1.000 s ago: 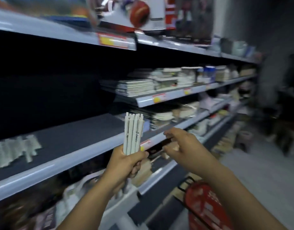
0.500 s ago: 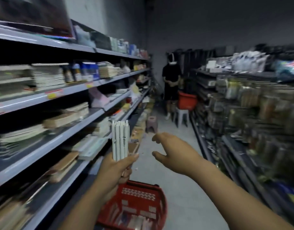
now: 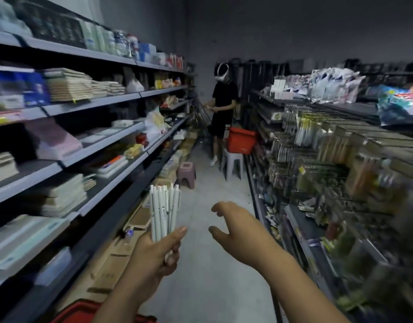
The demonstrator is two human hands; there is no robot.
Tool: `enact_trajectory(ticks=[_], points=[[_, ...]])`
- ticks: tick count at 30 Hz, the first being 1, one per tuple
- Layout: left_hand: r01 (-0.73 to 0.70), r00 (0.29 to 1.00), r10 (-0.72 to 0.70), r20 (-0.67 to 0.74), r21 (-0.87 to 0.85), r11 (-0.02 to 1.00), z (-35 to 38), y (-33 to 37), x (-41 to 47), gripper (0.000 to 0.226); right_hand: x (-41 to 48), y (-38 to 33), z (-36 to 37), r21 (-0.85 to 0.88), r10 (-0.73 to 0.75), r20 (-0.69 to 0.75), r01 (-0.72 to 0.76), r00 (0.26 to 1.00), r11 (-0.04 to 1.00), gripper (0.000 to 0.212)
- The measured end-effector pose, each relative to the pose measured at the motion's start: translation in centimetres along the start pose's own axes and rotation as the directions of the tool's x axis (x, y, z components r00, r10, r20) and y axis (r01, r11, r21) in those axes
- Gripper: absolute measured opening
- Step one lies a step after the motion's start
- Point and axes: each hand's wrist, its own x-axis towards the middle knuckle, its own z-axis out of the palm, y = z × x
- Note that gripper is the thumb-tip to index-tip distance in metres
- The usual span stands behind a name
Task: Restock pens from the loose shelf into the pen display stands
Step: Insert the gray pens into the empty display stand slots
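My left hand (image 3: 155,252) grips a bundle of several white pens (image 3: 164,212), held upright at the bottom middle of the head view. My right hand (image 3: 238,226) hovers a little to the right of the bundle with its fingers loosely spread and nothing in it. The pen display stands (image 3: 317,155) fill the right-hand shelving, blurred, with rows of pens in clear holders. The shelves on the left (image 3: 96,164) carry notebooks and paper goods.
A person in black (image 3: 221,108) stands farther down the aisle beside a red basket (image 3: 241,142) set on a white stool (image 3: 233,162). A small pink stool (image 3: 187,174) sits by the left shelves. Another red basket (image 3: 79,311) lies at my feet.
The view has swung from the left shelf toward the aisle and the right-hand stands. My left hand keeps the pen bundle; my right hand has opened and drifted right of it.
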Motion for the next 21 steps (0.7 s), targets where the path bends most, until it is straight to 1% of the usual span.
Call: enact_trajectory(ticks=[4, 8, 15, 18, 21], points=[[0.005, 1.0, -0.005, -0.015, 0.01, 1.0, 2.0, -2.3, 10.7, 0.04, 7.8, 6.8, 2.7, -0.025, 0.027, -0.002, -0.027, 1.0, 0.999, 0.044], [0.012, 1.0, -0.012, -0.007, -0.024, 1.0, 4.1, -2.8, 22.1, 0.035, 16.9, 13.2, 4.3, -0.06, 0.065, -0.001, -0.065, 0.998, 0.996, 0.043], [0.061, 0.995, -0.063, 0.082, 0.027, 0.998, 7.9, -2.5, 40.6, 0.036, 32.3, 23.3, 5.3, -0.01, 0.123, -0.008, -0.124, 0.992, 0.992, 0.042], [0.077, 0.993, -0.078, 0.083, 0.02, 0.997, 9.7, -3.1, 48.3, 0.034, 38.9, 27.7, 6.0, 0.023, 0.134, -0.018, -0.133, 0.991, 0.991, 0.041], [0.088, 0.995, -0.088, 0.049, 0.0, 0.996, 10.8, -4.3, 56.4, 0.031, 46.1, 32.4, 7.5, 0.069, 0.12, -0.002, -0.12, 0.993, 0.99, 0.041]])
